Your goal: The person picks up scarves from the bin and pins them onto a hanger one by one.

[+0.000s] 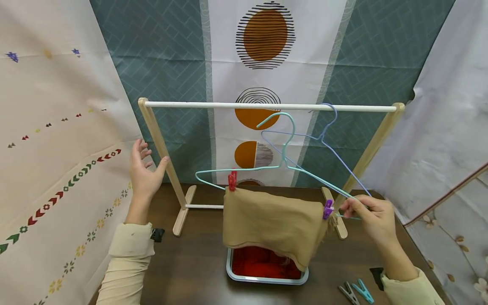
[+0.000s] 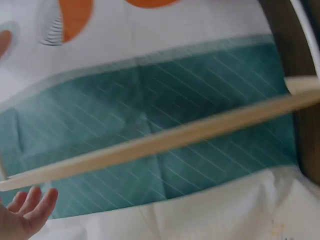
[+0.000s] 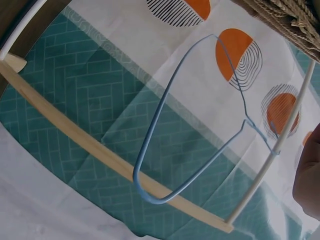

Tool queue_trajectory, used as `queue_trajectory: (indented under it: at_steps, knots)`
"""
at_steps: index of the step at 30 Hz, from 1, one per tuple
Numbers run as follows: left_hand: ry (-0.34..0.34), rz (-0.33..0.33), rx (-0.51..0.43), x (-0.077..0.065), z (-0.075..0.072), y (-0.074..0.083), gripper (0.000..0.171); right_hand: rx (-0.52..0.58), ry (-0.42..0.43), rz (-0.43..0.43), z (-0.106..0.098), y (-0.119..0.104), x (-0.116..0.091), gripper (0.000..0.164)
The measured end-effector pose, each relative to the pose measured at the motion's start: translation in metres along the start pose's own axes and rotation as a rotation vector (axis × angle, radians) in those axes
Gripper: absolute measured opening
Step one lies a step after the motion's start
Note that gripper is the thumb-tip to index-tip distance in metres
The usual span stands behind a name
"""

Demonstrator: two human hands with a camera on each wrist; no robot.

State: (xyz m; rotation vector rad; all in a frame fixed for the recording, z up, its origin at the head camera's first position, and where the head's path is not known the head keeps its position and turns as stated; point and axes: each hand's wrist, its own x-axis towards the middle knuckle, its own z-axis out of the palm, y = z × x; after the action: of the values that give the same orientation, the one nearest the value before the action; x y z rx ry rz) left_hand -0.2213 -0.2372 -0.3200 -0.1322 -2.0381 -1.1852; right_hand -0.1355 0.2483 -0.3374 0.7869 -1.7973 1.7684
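My right hand grips the right end of a mint-green hanger, whose hook is below the rack's top bar in the head view. A tan cloth hangs folded over the hanger's lower bar. A red clothespin clips its left end and a purple clothespin its right end, close to my fingers. Beside the rack's left post, my left hand is raised with fingers spread, holding nothing. In the right wrist view, only part of the right hand shows at the edge.
A blue-violet hanger hangs from the white top bar, behind the mint one. Below the cloth stands a silver-rimmed tray with a red bottom. Grey and turquoise clothespins lie at front right. Fabric walls surround the table.
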Motion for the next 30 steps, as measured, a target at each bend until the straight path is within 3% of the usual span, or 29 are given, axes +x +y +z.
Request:
queue_trajectory:
  at_steps: [5, 13, 19, 25, 30]
  knots:
    - [0.019, 0.011, 0.054, 0.012, 0.003, -0.015, 0.082, -0.039, 0.007, 0.04, 0.004, -0.005, 0.001, 0.026]
    - [-0.052, -0.098, 0.065, 0.033, 0.01, -0.028, 0.087, -0.069, 0.026, 0.055, 0.01, -0.01, 0.002, 0.023]
    - [-0.108, -0.112, 0.059, 0.045, 0.014, -0.032, 0.086, -0.045, 0.054, 0.057, 0.017, -0.011, 0.005, 0.026]
    - [-0.113, -0.072, 0.052, 0.052, 0.019, -0.038, 0.067, -0.09, 0.041, 0.07, 0.026, -0.013, 0.01, 0.024]
    - [-0.092, -0.062, 0.097, 0.055, 0.019, -0.041, 0.048, -0.094, 0.08, 0.058, 0.037, -0.012, 0.014, 0.025]
